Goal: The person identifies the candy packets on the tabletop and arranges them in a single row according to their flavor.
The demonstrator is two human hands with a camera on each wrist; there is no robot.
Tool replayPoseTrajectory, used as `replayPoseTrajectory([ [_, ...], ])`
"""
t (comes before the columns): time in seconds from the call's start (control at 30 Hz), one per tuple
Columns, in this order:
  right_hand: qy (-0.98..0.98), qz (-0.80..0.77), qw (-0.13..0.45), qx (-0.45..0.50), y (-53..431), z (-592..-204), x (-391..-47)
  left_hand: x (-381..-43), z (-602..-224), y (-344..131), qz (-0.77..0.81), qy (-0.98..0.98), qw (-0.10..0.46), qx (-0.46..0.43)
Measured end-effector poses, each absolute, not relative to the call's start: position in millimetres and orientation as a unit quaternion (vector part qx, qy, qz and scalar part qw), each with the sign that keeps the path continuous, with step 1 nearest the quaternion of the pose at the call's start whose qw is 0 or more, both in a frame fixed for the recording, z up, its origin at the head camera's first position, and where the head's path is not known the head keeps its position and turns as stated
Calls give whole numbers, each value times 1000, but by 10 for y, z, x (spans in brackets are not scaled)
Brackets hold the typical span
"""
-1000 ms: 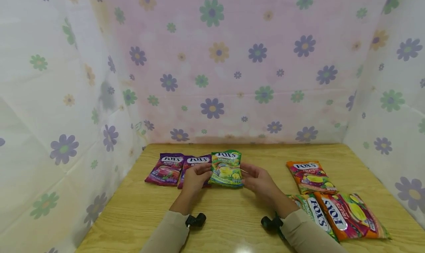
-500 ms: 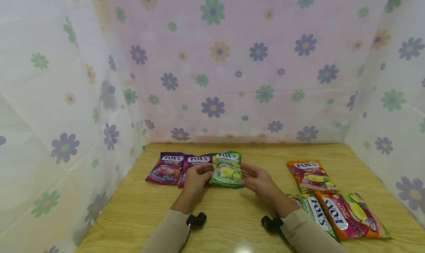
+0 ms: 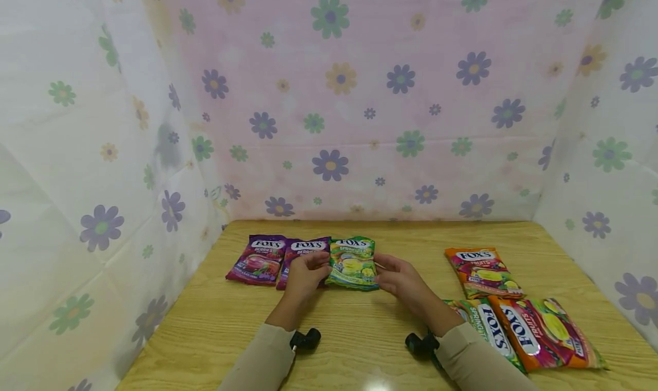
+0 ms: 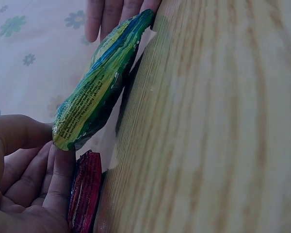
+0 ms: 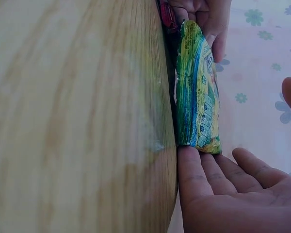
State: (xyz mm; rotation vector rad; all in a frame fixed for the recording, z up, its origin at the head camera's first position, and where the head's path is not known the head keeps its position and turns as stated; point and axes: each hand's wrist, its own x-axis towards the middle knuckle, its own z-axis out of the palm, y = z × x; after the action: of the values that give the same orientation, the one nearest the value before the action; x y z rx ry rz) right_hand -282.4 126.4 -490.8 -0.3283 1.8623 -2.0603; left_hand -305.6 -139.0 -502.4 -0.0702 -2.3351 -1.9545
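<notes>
A green-and-yellow Fox's Spring Tea candy bag (image 3: 353,266) lies face up between the two hands at the middle of the table. My left hand (image 3: 304,278) pinches its left edge between thumb and fingers; in the left wrist view that end of the candy bag (image 4: 94,97) is raised off the wood. Along the right edge, my right hand (image 3: 403,279) touches the bag with straight fingers, its thumb apart in the right wrist view. A purple Fox's Berries bag (image 3: 308,246) sits just left, partly hidden by the left hand. Another purple Berries bag (image 3: 257,261) adjoins it.
On the right of the wooden table (image 3: 360,339) lie an orange Fox's Fruits bag (image 3: 483,272), a second Fruits bag (image 3: 545,334) turned sideways, and a green Spring Tea bag (image 3: 485,325) partly covered by the right forearm. Flowered cloth (image 3: 370,123) walls the back and sides.
The green candy bag has come down slightly and lies flatter, its top edge lower than before. Both hands keep nearly the same place beside it.
</notes>
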Motion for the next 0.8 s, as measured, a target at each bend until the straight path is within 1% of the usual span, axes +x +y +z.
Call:
replayPoseTrajectory([
  [0.37,652,-728,174,-121,1273,-4889,-2807,-3055,-5039,-1403,-632,-772,57,-25],
  [0.8,653,-729,171,-117,1269,-4867,-2797,-3052,-5015,-1392,-659,-751,50,-13],
])
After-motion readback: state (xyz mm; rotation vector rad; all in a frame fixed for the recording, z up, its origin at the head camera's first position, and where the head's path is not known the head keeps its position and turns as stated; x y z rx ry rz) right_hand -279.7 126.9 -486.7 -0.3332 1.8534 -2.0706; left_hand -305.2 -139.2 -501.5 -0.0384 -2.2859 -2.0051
